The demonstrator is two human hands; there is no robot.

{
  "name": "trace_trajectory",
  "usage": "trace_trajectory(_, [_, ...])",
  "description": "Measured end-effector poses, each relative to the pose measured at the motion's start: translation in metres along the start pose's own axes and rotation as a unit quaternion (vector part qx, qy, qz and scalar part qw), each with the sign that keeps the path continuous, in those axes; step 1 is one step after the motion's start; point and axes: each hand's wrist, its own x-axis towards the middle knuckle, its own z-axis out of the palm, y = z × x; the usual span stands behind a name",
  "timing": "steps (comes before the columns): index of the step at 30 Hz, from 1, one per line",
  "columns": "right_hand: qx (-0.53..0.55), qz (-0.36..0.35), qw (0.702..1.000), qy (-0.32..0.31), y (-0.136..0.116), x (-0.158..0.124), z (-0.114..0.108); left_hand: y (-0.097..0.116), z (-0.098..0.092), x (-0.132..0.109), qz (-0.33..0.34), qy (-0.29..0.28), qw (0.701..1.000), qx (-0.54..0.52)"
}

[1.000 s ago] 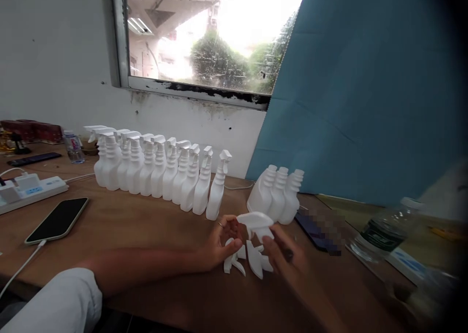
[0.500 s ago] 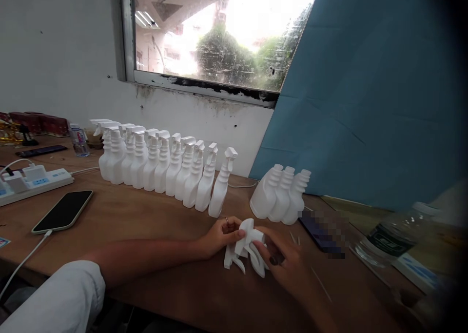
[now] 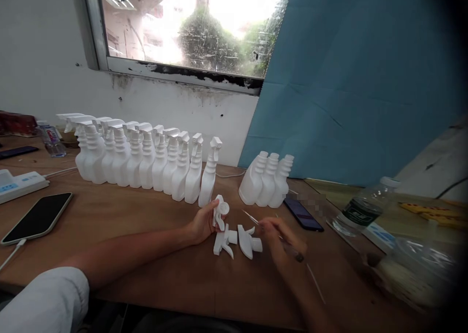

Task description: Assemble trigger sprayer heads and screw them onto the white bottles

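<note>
My left hand (image 3: 205, 222) is closed around a white spray head (image 3: 221, 210), its round collar facing me. Two more white spray heads lie on the table just below: one (image 3: 225, 240) beneath my left hand, the other (image 3: 249, 241) between my hands. My right hand (image 3: 280, 235) is closed, slightly blurred, on a thin pale tube (image 3: 250, 217) that points up and left from the fingertips. Another thin tube (image 3: 316, 283) lies by my right wrist. Three white bottles without spray heads (image 3: 268, 183) stand behind my right hand.
A row of several white spray bottles (image 3: 146, 162) stands along the wall. Phones lie at the left (image 3: 38, 216) and right (image 3: 303, 213). A water bottle (image 3: 361, 211) and a clear container (image 3: 413, 269) are at the right, a power strip (image 3: 25, 184) at the left.
My right hand has left the spray head, moved right and taken hold of a thin tube. My left hand keeps a spray head, now tilted collar-forward. The view has shifted right.
</note>
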Motion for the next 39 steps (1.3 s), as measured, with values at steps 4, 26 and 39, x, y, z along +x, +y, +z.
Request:
trace_trajectory(4, [0.09,-0.034,0.988,-0.118,-0.014,0.007,0.002,-0.003,0.003,-0.001,0.015,0.014,1.0,0.023])
trace_trajectory(26, [0.125,-0.093,0.972,-0.176,-0.009,0.009,0.005,-0.005,-0.001,-0.003,0.036,0.03,0.99,0.132])
trace_trajectory(39, [0.162,0.035,0.963,-0.213,-0.016,0.01,0.001,-0.002,-0.005,-0.001,0.004,-0.024,0.996,0.091])
